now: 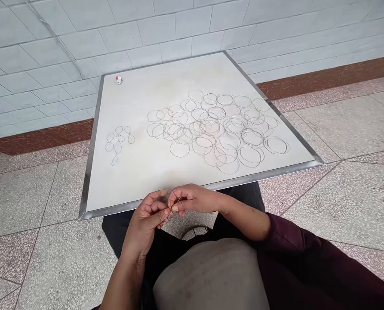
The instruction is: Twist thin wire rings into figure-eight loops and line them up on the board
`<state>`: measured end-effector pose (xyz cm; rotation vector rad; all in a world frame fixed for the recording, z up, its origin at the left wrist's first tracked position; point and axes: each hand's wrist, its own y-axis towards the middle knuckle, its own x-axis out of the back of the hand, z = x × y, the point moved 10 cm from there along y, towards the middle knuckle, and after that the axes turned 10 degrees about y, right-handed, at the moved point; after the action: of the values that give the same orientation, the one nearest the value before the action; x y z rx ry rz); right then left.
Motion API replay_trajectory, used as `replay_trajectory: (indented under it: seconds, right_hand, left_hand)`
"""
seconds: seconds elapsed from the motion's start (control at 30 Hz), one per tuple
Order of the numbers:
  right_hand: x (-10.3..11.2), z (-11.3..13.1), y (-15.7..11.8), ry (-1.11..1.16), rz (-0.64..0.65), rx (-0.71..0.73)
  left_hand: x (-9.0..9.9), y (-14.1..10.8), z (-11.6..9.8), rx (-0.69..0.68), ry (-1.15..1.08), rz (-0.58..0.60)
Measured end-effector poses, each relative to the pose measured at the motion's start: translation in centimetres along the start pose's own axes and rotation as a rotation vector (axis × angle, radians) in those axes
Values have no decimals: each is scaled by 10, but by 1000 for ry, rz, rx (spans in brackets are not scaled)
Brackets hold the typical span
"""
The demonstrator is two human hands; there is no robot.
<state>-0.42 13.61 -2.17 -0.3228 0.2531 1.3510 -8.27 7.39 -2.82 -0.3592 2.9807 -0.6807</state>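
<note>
The wall (159,32) of the room was covered with pale tiles, and the floor (69,189) was of speckled stone. Before the wall stood a white table (140,172) with a metal edge (114,210). On its right half lay many thin wire rings (225,125), which overlapped one another. On the left side lay a small group of twisted wire loops (118,138), some of them in the form of an eight. Near the far left corner was a small white and red object (119,80).

The thin wire (180,194) was between the two hands, just beside the near edge of the table and above the lap. The left hand (151,212) pinched it between thumb and fingertips, while one upper finger stretched outward. The right hand (193,200) pinched it also, its thumb meeting the bent fingers. The fingertips of both hands came together closely. A curved part of the wire rose above this meeting place, against the right fingers, and a short part showed below the left thumb.
</note>
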Motion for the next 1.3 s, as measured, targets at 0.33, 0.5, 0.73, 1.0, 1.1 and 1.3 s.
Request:
replay_trajectory:
  seconds: [0.33,0.5,0.73,1.0,1.1,1.3]
  right_hand:
    - [4,-2,1,28,-55,-42]
    - [2,-6,-1,-39,-15,-131]
    - [13,-18,5,-33,-135,-150]
    - [10,-4,5,92,-164,-14]
    - [11,-4,6,128,-197,-6]
    - [13,-9,7,129,-189,-35]
  left_hand:
    - [1,-5,-7,-52,-9,-71]
    - [-4,-6,-4,-41,58,-61]
    - [1,-6,-2,-67,67,-198]
    - [5,-10,-5,-126,111,-295]
    - [3,-10,-6,-144,125,-291]
    - [2,-12,-7,-142,122,-290]
